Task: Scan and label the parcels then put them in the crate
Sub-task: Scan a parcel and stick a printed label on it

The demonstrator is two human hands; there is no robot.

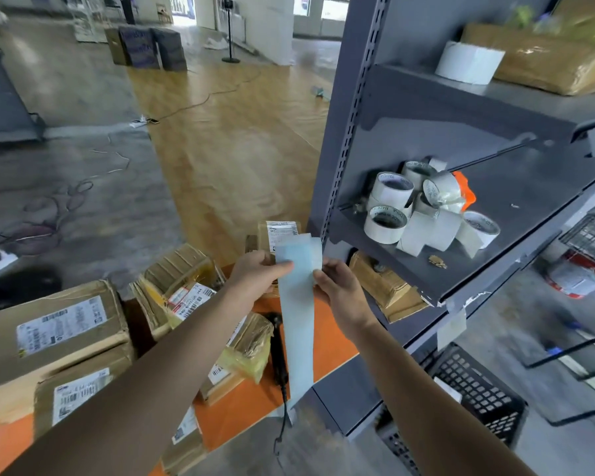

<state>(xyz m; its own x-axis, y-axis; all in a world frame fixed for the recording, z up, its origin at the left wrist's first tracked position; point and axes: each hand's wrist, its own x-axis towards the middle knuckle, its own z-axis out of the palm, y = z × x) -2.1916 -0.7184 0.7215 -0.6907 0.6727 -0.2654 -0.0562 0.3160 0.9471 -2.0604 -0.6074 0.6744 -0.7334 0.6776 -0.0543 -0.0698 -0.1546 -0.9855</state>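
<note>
My left hand [256, 274] and my right hand [337, 286] both pinch the top of a long pale blue label strip [299, 338] that hangs down over the orange table [327, 338]. Below the strip a black handheld scanner [277, 352] lies on the table with its cable trailing off the front edge. Several brown taped parcels with white barcode labels sit on the table: a large one [54, 324] at the left, another [176, 280] in the middle, and one wrapped in yellow film [251, 348] beside the scanner. A black plastic crate [474, 389] stands on the floor at the lower right.
A grey metal shelf rack [454, 108] rises at the right. One shelf holds several tape rolls [423, 204]; the upper shelf holds a white label roll [468, 61] and a wrapped brown parcel [547, 60]. Cables lie across the floor [93, 173] at the left.
</note>
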